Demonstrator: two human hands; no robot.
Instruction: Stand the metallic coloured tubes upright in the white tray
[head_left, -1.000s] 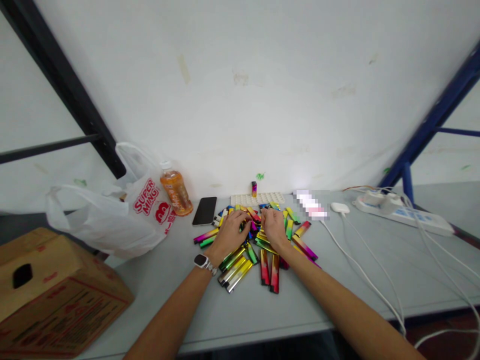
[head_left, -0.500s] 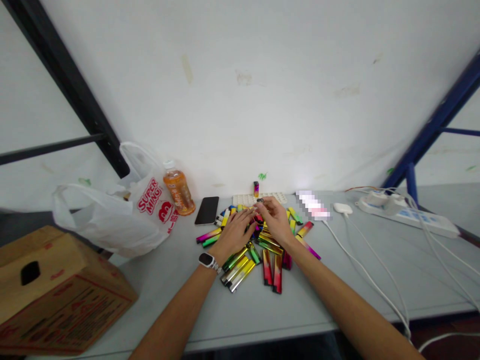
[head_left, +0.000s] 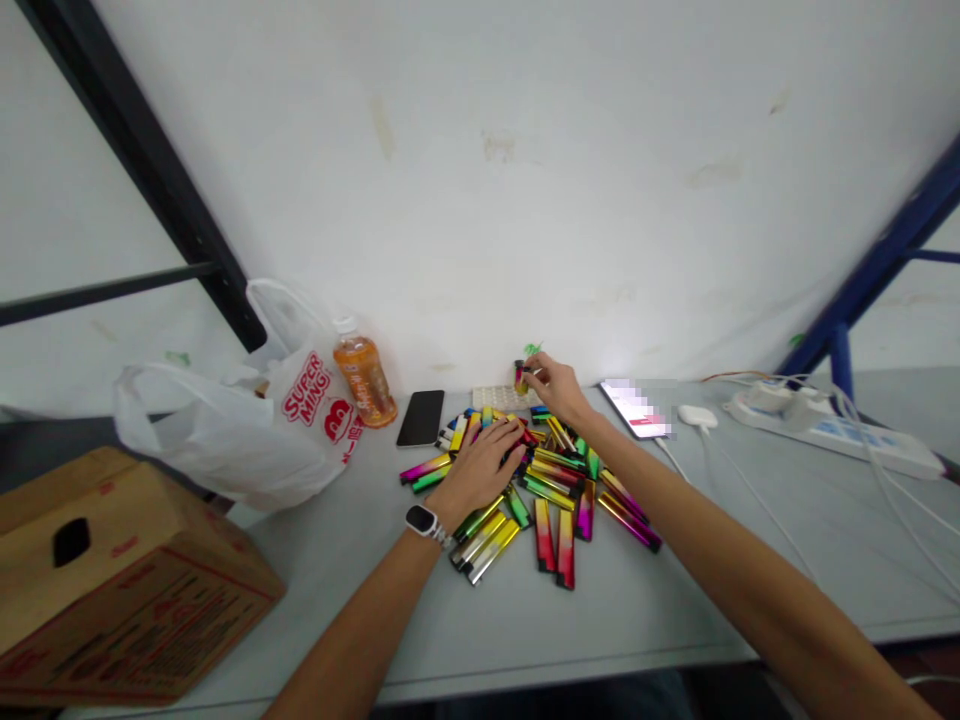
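Note:
Colourful metallic lighters point(head_left: 491, 548) lie heaped on the grey table, in yellow, green, red, purple and silver. Palm down over the heap, my left hand point(head_left: 480, 465) rests with its fingers stretched out on the lighters. At the back, a white holed tray point(head_left: 491, 398) lies close to the wall. My right hand point(head_left: 556, 388) is over the tray's right part, its fingertips pinched on a small lighter point(head_left: 520, 377) that stands upright there. The fingers partly cover this spot, so I cannot tell whether one or two lighters are upright.
A black phone point(head_left: 421, 418) and an orange drink bottle point(head_left: 365, 375) are left of the heap, beside a white plastic bag point(head_left: 247, 440) and a cardboard box point(head_left: 142, 580). On the right are a lit phone point(head_left: 637, 408), a white charging case point(head_left: 697, 417), cables and a power strip point(head_left: 832, 432).
My right hand has moved from the heap up and back to the upright lighter on the tray. My left hand stays on the heap. The view has shifted slightly.

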